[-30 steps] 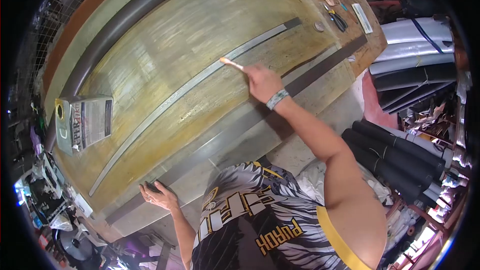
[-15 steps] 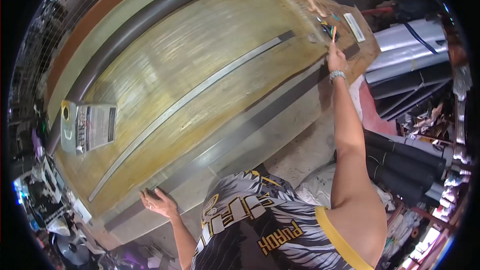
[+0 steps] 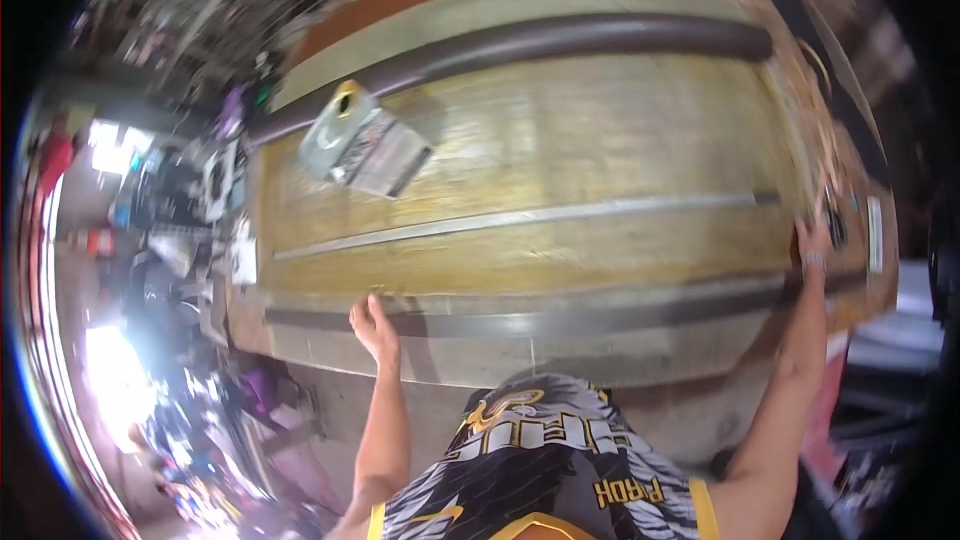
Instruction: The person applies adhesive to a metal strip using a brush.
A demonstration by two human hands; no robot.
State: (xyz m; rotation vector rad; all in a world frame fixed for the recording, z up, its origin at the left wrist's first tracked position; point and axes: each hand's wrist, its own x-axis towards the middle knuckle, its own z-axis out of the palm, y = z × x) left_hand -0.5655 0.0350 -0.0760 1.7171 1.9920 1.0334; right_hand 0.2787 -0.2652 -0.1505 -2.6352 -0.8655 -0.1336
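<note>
Your table (image 3: 620, 130) has a worn yellowish wood top, with its long side towards you. A dark tube (image 3: 520, 40) lies along the far edge. A tin can (image 3: 365, 145) lies on its side near the far left corner. A thin grey strip (image 3: 520, 218) runs left to right across the middle. A darker strip (image 3: 580, 321) follows the near edge, and your left hand (image 3: 372, 325) is flat on it. The small bits (image 3: 875, 235) at the right end are too blurred to tell.

A rectangular tin can (image 3: 362, 145) lies on its side near the far left corner of my worn, yellow-stained table (image 3: 620, 130), printed label up. A long, thin grey strip (image 3: 520, 218) runs across the middle of the table, well apart from the can. A thick dark roll (image 3: 520, 40) lies along the far edge. Blurred workshop clutter (image 3: 190, 240) crowds my left.
</note>
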